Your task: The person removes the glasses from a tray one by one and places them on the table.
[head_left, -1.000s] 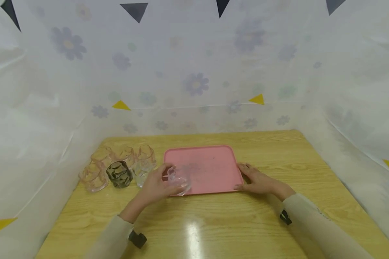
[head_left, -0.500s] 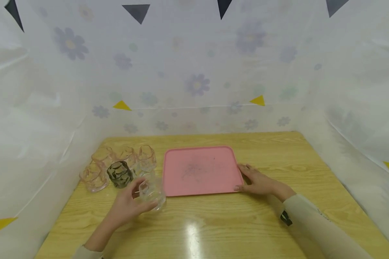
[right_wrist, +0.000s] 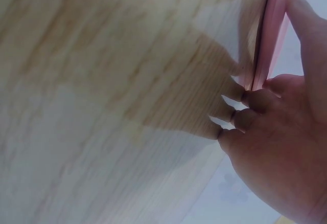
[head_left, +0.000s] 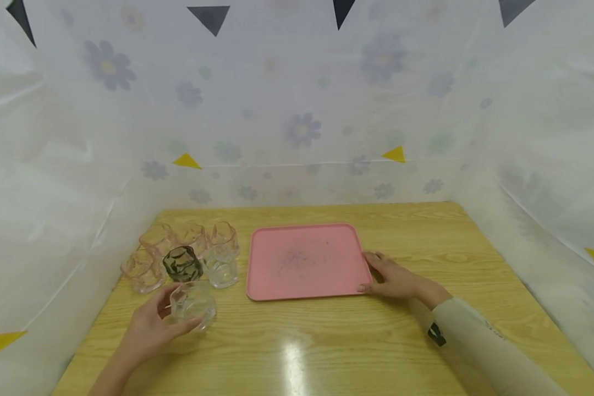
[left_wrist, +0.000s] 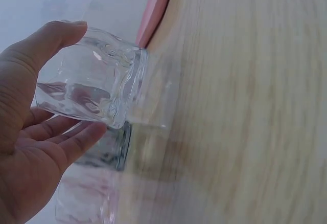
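Observation:
My left hand [head_left: 148, 327] holds a clear glass [head_left: 195, 308], thumb on one side and fingers on the other. Upright and low over the table, this glass [left_wrist: 94, 81] is just in front of the dark grey glass [head_left: 182, 267]; whether its base touches the wood I cannot tell. Another clear glass [head_left: 223, 272] stands right beside the dark one. A pink tray [head_left: 322, 264] lies flat at mid-table with dark marks on its surface. My right hand [head_left: 393, 279] rests at the tray's right edge. Its thumb touches the rim [right_wrist: 271, 40], and fingertips rest on the wood.
Several pink-tinted glasses [head_left: 143, 269] stand close together at the table's back left, behind and beside the dark one. White flowered sheeting [head_left: 302, 99] walls the wooden table [head_left: 356, 352] at the back and both sides.
My left hand has carried the clear glass leftward and toward me, from over the tray's left end to in front of the dark glass. The right hand has stayed at the tray.

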`<state>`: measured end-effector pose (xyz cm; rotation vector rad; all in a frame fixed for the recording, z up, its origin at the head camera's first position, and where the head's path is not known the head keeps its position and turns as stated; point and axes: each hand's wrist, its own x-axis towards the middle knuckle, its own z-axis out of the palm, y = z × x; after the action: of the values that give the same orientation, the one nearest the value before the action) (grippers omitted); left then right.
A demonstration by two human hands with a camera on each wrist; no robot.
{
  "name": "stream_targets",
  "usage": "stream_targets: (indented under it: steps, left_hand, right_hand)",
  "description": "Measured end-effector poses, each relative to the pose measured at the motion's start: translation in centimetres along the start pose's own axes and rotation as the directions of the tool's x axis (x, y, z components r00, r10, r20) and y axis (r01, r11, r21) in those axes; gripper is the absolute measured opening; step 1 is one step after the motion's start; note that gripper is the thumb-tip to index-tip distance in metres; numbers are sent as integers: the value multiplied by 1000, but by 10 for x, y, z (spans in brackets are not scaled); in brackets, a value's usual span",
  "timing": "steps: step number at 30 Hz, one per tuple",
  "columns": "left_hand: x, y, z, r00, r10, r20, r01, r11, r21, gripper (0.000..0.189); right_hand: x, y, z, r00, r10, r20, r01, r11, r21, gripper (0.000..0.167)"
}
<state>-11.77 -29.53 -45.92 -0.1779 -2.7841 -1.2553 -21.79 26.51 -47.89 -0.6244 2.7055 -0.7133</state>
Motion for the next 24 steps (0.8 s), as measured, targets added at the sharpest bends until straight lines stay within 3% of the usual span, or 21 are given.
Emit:
stream_targets:
  steps: [10, 24]
  left_hand:
    - [-2, -26, -18, 996, -41, -77, 45, 998, 45, 90]
    - [3, -41, -24, 994, -78, -71, 81, 996, 39, 91]
  right_hand:
    - [0, -1, 0, 1000, -2, -5, 2, 1000, -2, 103]
    - [-3, -6, -3, 1000, -13, 1, 13, 1000, 1, 103]
